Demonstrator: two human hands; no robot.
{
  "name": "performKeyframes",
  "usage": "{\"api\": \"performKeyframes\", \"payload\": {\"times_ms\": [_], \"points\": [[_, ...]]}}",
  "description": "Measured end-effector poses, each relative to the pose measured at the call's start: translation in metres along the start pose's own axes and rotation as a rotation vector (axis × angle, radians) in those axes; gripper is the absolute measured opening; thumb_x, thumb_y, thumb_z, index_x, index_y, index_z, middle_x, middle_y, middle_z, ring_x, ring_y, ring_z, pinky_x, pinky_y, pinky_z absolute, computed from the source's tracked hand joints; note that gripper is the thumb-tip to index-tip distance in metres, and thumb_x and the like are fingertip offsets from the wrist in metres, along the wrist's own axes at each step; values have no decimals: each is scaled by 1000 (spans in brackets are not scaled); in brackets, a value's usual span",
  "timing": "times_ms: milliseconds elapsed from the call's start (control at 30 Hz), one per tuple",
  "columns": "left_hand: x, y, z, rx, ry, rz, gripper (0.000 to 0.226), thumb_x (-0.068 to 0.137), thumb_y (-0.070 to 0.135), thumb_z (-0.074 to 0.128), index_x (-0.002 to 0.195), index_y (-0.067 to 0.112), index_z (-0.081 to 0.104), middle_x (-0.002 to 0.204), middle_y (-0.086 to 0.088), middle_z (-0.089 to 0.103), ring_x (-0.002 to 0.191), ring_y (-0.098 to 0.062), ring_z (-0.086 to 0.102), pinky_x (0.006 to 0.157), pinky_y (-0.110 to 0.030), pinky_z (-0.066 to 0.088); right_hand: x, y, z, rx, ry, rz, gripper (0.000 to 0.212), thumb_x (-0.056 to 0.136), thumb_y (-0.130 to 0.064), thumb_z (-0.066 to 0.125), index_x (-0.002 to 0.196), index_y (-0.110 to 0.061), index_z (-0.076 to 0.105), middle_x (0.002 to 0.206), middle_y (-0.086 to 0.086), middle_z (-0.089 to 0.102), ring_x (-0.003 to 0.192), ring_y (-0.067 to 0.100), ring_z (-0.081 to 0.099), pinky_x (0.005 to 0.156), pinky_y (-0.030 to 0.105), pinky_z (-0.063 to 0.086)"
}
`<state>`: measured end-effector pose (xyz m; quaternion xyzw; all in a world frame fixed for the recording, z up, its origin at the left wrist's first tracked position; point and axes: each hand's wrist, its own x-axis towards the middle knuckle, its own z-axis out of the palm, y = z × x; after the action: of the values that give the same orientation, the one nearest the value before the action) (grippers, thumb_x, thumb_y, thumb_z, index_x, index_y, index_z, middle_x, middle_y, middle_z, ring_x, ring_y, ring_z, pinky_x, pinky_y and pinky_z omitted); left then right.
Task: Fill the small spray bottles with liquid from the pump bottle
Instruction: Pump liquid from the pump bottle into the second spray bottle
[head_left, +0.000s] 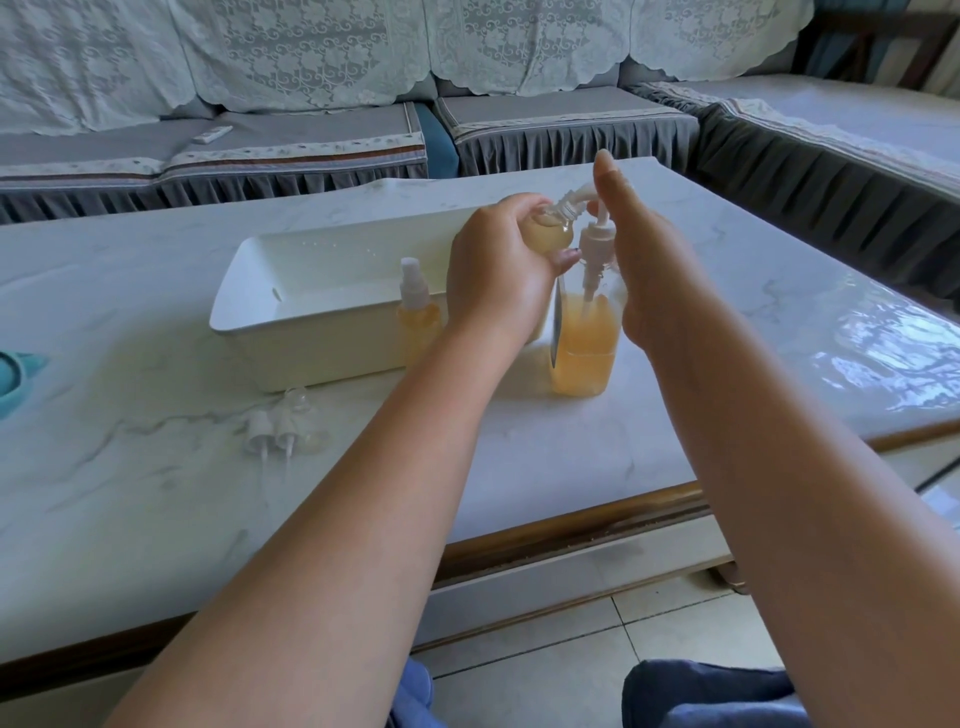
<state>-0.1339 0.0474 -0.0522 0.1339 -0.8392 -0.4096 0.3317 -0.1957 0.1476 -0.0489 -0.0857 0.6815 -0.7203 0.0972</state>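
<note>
Centrally, over the marble-patterned table (156, 322), the left hand (498, 280) is wrapped around a small spray bottle (550, 231), uncapped and tilted so that its threaded neck meets the spout of the pump bottle (584, 338). The right hand (644, 270) is flat and open, its palm edge resting on the pump head, fingers extended upward and gripping nothing. The step in hand appears to be pumping amber liquid into the held bottle, which looks largely full. The next move probably calls for a steady press with the neck kept against the spout, then fitting one of the loose spray heads (272, 431) lying nearer the table's front. A capped, filled spray bottle (418, 317) stands just beside the left wrist, against the white tray (291, 291), and could be knocked on withdrawal. Open tabletop lies right of the pump bottle; the front edge is well apart from the work.
</note>
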Motion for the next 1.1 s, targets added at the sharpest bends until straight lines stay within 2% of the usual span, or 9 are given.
{"api": "performKeyframes", "payload": {"times_ms": [133, 200, 300, 433, 567, 667, 833, 1000, 1100], "points": [[0, 0, 0, 0, -5, 3, 45, 73, 23, 82, 115, 22, 67, 105, 6, 70, 97, -16, 62, 85, -28, 49, 0, -2, 1, 38, 2, 11, 52, 84, -58, 62, 114, -15, 62, 85, -3, 56, 77, 10, 55, 67, 27, 39], [-1, -1, 1, 10, -11, -1, 44, 73, 23, 82, 114, 23, 67, 105, 5, 70, 97, -16, 62, 85, -28, 49, 1, -2, 1, 42, 15, 8, 51, 81, -52, 65, 113, -13, 61, 86, -2, 57, 76, 12, 55, 68, 28, 40], [-2, -5, 3, 49, -25, -12, 45, 73, 24, 82, 115, 23, 67, 109, 6, 70, 102, -16, 61, 87, -25, 46, 1, 3, 2, 25, 92, -23, 30, 91, -34, 64, 110, -11, 58, 87, 0, 59, 74, 10, 56, 62, 24, 41], [-1, -7, 5, 50, -24, -12, 38, 74, 23, 81, 111, 24, 69, 104, 7, 70, 99, -17, 62, 84, -27, 49, 2, 2, 1, 36, 79, -28, 35, 92, -32, 63, 119, -11, 56, 90, 1, 59, 77, 11, 56, 64, 25, 41], [2, -4, 2, 14, 1, 3, 44, 71, 25, 82, 114, 24, 68, 104, 6, 71, 97, -16, 63, 85, -29, 50, 3, -1, -1, 18, 2, 33, 36, 85, -52, 63, 99, -19, 61, 84, -3, 57, 77, 12, 55, 72, 31, 39], [2, -2, 1, 5, 2, 0, 48, 71, 26, 82, 116, 24, 67, 106, 7, 71, 97, -14, 63, 83, -24, 48, 4, 0, 0, 12, 7, 41, 49, 82, -60, 63, 107, -18, 63, 84, -4, 58, 77, 12, 56, 71, 31, 40], [1, -1, 1, 11, 3, 2, 48, 71, 26, 83, 116, 24, 67, 105, 6, 71, 97, -15, 63, 83, -25, 48, 3, 0, -1, 17, -20, 25, 36, 89, -58, 58, 92, -23, 66, 83, -1, 57, 76, 13, 54, 67, 26, 40], [0, -2, 0, 11, 0, 8, 43, 72, 24, 82, 112, 24, 68, 102, 6, 71, 94, -16, 63, 82, -26, 49, 2, -3, 0, 25, 9, 28, 39, 81, -52, 65, 100, -18, 62, 84, -1, 58, 76, 13, 56, 70, 30, 41], [-1, -4, 3, 42, -16, -2, 41, 73, 24, 82, 111, 25, 68, 103, 6, 71, 96, -16, 62, 82, -27, 48, 3, 0, -1, 19, 46, -9, 18, 91, -35, 64, 91, -18, 60, 83, 0, 58, 71, 11, 55, 62, 25, 41]]}}
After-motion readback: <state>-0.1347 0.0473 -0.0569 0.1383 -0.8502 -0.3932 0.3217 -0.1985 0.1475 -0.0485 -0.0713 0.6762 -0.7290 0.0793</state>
